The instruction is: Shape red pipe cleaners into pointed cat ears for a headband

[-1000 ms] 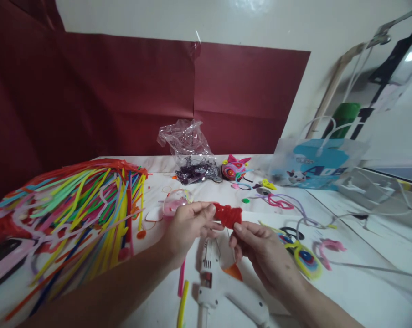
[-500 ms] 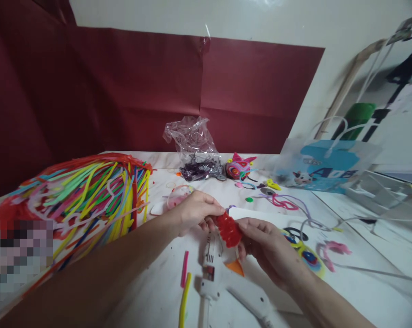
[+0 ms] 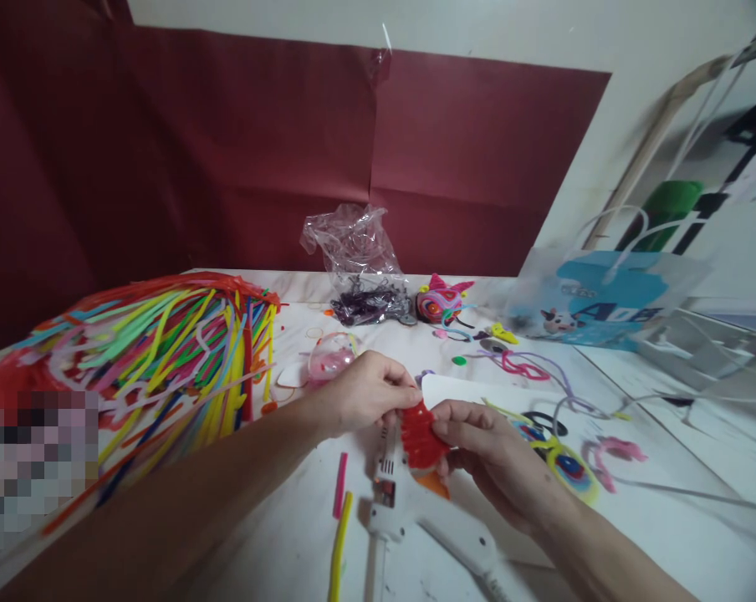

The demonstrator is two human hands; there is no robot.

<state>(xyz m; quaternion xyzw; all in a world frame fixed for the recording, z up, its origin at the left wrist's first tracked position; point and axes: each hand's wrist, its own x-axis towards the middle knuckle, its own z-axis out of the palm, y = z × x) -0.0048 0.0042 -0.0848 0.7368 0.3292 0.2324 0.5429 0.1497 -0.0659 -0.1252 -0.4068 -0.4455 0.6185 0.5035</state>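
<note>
Between my two hands is a red pipe-cleaner piece (image 3: pixel 423 439), bent into close ridges. The fingers of my left hand (image 3: pixel 375 391) pinch its upper left end. My right hand (image 3: pixel 487 439) grips its right edge between thumb and fingers. Directly below lies a white hot glue gun (image 3: pixel 416 502) on the table, its front end partly hidden by my left hand. An orange piece (image 3: pixel 433 483) shows under the red one. A short pink stick (image 3: pixel 340 485) and a yellow strip (image 3: pixel 340 543) lie left of the glue gun.
Many coloured pipe cleaners (image 3: pixel 183 351) are heaped at left. A clear plastic bag (image 3: pixel 362 259) and a pink craft head (image 3: pixel 441 301) stand at the back. At right are a yellow-and-blue coiled piece (image 3: pixel 569 466), a cable (image 3: pixel 697 489) and a carrier bag (image 3: pixel 610 301).
The red piece has shifted slightly right and down and turned, so its ridged face shows more. Both hands keep hold of it. The camera view has shifted a little.
</note>
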